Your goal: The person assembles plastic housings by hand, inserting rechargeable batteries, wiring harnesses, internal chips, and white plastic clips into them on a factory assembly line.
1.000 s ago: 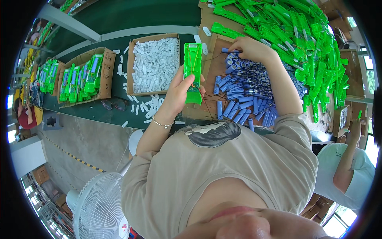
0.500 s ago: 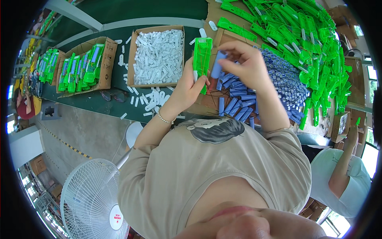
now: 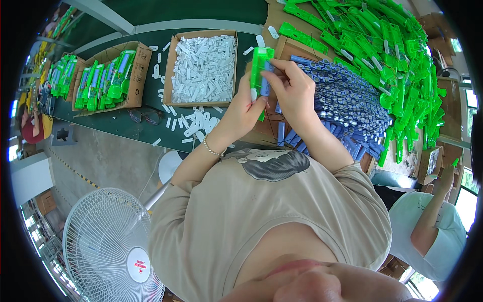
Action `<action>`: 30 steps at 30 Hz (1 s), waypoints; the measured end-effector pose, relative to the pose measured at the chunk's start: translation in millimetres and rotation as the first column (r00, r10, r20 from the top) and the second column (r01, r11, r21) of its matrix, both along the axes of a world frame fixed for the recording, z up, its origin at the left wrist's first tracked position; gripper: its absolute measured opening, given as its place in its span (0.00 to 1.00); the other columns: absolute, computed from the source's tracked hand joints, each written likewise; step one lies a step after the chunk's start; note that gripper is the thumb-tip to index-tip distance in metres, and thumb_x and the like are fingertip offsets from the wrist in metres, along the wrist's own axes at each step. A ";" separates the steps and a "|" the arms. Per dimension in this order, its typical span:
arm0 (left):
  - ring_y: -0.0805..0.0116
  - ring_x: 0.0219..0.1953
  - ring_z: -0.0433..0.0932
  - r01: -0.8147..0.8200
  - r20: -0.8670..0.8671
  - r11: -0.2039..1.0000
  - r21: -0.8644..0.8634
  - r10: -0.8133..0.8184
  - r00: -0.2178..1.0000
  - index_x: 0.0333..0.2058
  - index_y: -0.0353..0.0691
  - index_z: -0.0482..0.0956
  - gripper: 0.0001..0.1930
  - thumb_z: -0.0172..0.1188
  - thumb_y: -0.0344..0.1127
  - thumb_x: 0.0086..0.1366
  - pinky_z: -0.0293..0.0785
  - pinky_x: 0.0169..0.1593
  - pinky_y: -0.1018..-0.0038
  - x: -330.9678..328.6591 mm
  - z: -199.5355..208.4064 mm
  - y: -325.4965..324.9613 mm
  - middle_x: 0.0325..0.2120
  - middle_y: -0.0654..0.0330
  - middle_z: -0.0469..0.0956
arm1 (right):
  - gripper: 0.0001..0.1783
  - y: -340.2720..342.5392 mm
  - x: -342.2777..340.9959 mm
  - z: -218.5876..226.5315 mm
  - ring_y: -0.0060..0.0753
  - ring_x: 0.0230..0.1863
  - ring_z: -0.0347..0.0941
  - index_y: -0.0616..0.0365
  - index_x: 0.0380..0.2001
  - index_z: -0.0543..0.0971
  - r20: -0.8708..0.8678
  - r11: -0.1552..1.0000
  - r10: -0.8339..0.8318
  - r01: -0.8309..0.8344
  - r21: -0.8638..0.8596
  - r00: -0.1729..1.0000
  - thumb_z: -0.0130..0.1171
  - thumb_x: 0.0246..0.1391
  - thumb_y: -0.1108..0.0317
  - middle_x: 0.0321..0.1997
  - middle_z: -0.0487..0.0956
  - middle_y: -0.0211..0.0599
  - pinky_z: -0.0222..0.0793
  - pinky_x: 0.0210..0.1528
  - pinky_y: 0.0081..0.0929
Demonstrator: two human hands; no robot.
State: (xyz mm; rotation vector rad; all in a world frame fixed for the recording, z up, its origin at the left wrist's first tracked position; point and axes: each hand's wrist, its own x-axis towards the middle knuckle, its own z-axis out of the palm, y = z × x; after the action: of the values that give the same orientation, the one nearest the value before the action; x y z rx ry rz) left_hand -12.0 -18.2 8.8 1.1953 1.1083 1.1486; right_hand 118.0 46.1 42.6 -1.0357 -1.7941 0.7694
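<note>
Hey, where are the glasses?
In the head view, left of centre, the glasses lie on the green table, between the cardboard box of green parts and the scattered white pieces.

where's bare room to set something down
Widest: the green surface beyond the grey bar. Also a narrow strip of green table in front of the carton of green shells, left of the glasses.
Crowded: in front of the box of white parts (loose white pieces) and right of the right hand (blue cylinders, heaped green shells).

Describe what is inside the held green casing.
A blue cylinder shows along the right side of the green casing; the right hand hides whether it sits fully inside.
</note>
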 end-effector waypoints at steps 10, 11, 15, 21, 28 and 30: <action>0.73 0.32 0.77 -0.063 0.131 0.998 0.023 0.060 0.990 0.57 0.36 0.57 0.20 0.48 0.33 0.69 0.74 0.34 0.78 -1.8 -2.7 -2.9 0.36 0.59 0.72 | 0.29 13.4 -1.6 5.4 0.27 0.45 0.75 0.67 0.55 0.64 -0.381 0.810 0.156 -0.339 -0.479 0.911 0.63 0.52 0.74 0.46 0.78 0.46 0.74 0.42 0.23; 0.72 0.32 0.77 -0.056 0.129 0.998 0.025 0.052 0.990 0.56 0.37 0.57 0.19 0.48 0.33 0.69 0.75 0.34 0.77 -1.6 -2.5 -2.9 0.36 0.59 0.72 | 0.28 13.8 -1.2 7.4 0.27 0.46 0.75 0.68 0.55 0.63 -0.373 0.764 0.167 -0.359 -0.536 0.912 0.62 0.53 0.75 0.47 0.77 0.47 0.74 0.43 0.23; 0.72 0.32 0.78 -0.043 0.151 0.999 0.015 0.040 0.988 0.55 0.38 0.58 0.18 0.48 0.33 0.69 0.77 0.35 0.76 -5.2 1.2 -2.0 0.36 0.59 0.73 | 0.27 10.9 -7.9 -8.3 0.27 0.46 0.75 0.68 0.55 0.63 -0.445 0.814 0.131 -0.352 -0.462 0.886 0.61 0.54 0.75 0.48 0.77 0.47 0.73 0.42 0.21; 0.74 0.33 0.78 -0.001 0.251 0.992 -0.125 0.033 0.967 0.56 0.39 0.61 0.20 0.51 0.33 0.67 0.77 0.35 0.76 -8.0 -0.9 -7.6 0.37 0.58 0.75 | 0.23 14.4 -3.3 -11.1 0.24 0.43 0.75 0.66 0.54 0.67 -0.467 0.691 0.180 -0.449 -0.567 0.866 0.58 0.55 0.75 0.45 0.78 0.40 0.72 0.44 0.22; 0.70 0.34 0.78 -0.282 -0.532 0.936 0.211 0.352 0.770 0.45 0.37 0.78 0.13 0.57 0.34 0.63 0.74 0.39 0.74 -118.8 14.3 28.8 0.35 0.57 0.81 | 0.17 28.6 26.5 -6.4 0.32 0.34 0.79 0.67 0.51 0.67 -0.681 0.758 -0.053 -0.415 -0.504 0.730 0.50 0.60 0.73 0.38 0.79 0.44 0.78 0.33 0.27; 0.61 0.35 0.79 -0.230 -0.855 0.917 0.324 0.388 0.343 0.41 0.42 0.81 0.10 0.57 0.34 0.62 0.74 0.40 0.69 -147.3 11.8 46.4 0.36 0.55 0.80 | 0.17 26.2 26.5 -5.7 0.32 0.35 0.79 0.67 0.51 0.67 -0.677 0.758 -0.024 -0.428 -0.492 0.736 0.51 0.59 0.73 0.38 0.79 0.44 0.78 0.33 0.26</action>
State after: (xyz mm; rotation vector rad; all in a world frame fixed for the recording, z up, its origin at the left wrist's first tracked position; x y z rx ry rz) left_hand -159.3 28.3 20.6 1.8859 2.2210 0.7845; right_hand 144.5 72.2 36.9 -0.7877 -1.0408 1.7300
